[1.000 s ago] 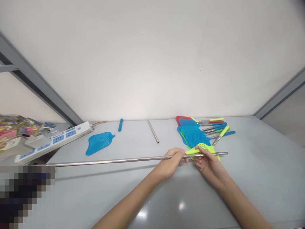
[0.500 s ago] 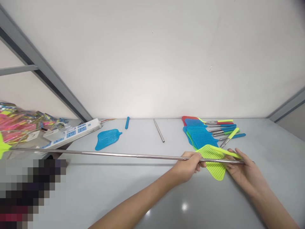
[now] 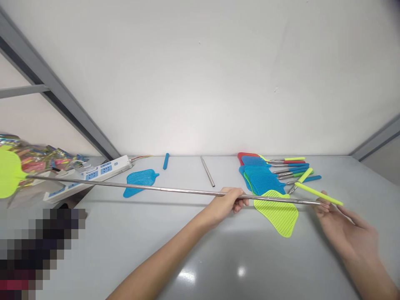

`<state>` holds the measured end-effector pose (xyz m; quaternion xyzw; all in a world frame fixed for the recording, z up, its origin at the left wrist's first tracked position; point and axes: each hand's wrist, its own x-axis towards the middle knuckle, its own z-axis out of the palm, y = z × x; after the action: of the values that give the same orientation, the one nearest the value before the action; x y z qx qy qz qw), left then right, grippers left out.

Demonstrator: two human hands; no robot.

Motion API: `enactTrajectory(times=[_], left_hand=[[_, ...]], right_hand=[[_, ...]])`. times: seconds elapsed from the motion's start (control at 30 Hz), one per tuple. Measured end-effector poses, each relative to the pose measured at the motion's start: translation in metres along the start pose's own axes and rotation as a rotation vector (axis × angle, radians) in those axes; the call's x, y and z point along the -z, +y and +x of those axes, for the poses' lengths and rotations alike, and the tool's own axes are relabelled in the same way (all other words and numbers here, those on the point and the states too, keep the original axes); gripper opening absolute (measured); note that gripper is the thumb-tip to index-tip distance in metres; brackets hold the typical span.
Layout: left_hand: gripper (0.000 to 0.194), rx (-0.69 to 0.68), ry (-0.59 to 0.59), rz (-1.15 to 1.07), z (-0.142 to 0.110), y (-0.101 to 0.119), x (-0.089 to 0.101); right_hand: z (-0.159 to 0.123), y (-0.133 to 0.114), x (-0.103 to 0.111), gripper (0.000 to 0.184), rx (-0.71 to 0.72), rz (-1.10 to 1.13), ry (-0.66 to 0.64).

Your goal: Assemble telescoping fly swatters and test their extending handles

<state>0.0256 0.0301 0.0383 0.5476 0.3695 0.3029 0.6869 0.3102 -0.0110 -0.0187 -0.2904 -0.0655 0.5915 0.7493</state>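
Note:
My left hand (image 3: pixel 229 199) is closed round the long, extended metal rod of a fly swatter (image 3: pixel 175 190). Its yellow-green head (image 3: pixel 11 171) is at the far left edge of the view. At the rod's right end, the fingertips of my right hand (image 3: pixel 340 225) are bent up to the bare tip. A loose yellow-green handle sleeve (image 3: pixel 318 193) is held at these fingers, slanting across just above the rod. How the thumb grips it is partly hidden. Beneath the rod lies another yellow-green swatter (image 3: pixel 278 214), between my hands.
Several swatters with blue, red and green heads (image 3: pixel 265 179) are stacked behind my hands. A blue swatter head (image 3: pixel 140 180), a blue handle sleeve (image 3: pixel 166 161) and a short metal rod (image 3: pixel 208 171) lie apart. A power strip (image 3: pixel 103 171) and plastic-wrapped goods (image 3: pixel 40 156) are at left.
My left hand and the long swatter have shifted left, bringing more of its head into view. My right hand has moved right with the yellow-green handle sleeve.

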Motion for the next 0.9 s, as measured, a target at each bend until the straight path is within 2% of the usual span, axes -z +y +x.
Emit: enactTrajectory(times=[0.1, 0.23, 0.27, 0.33, 0.4, 0.53, 0.63, 0.73, 0.83, 0.9], left_hand=[[0.029, -0.014, -0.018, -0.029, -0.003, -0.002, 0.006], [0.03, -0.022, -0.026, -0.057, -0.008, -0.001, 0.012], [0.031, -0.023, -0.022, -0.056, -0.009, 0.0, 0.012], [0.033, -0.018, -0.019, -0.061, -0.01, 0.002, 0.013], [0.034, -0.005, -0.017, -0.064, -0.011, 0.004, 0.014], [0.036, 0.023, -0.031, -0.082, -0.011, 0.006, 0.016], [0.039, 0.056, -0.046, -0.13, -0.011, 0.006, 0.018], [0.038, 0.075, -0.049, -0.152, -0.012, 0.005, 0.019], [0.035, 0.068, -0.049, -0.168, -0.012, 0.004, 0.019], [0.034, 0.056, -0.042, -0.18, -0.012, 0.003, 0.02]], right_hand=[[0.01, 0.002, -0.002, 0.024, 0.058, -0.1, -0.021], [0.019, 0.001, -0.009, 0.001, 0.228, -0.283, -0.01], [0.02, 0.0, -0.011, 0.008, 0.244, -0.313, -0.004], [0.022, -0.001, -0.015, 0.02, 0.203, -0.327, -0.045], [0.022, -0.003, -0.017, 0.023, 0.132, -0.392, -0.079], [0.016, -0.008, -0.017, 0.016, -0.092, -0.664, -0.109], [0.007, -0.01, -0.017, 0.03, -0.181, -0.767, -0.117], [0.004, -0.008, -0.015, 0.038, -0.234, -0.718, -0.134], [0.007, -0.003, -0.012, 0.022, -0.271, -0.552, -0.144], [0.011, 0.002, -0.01, 0.018, -0.283, -0.412, -0.133]])
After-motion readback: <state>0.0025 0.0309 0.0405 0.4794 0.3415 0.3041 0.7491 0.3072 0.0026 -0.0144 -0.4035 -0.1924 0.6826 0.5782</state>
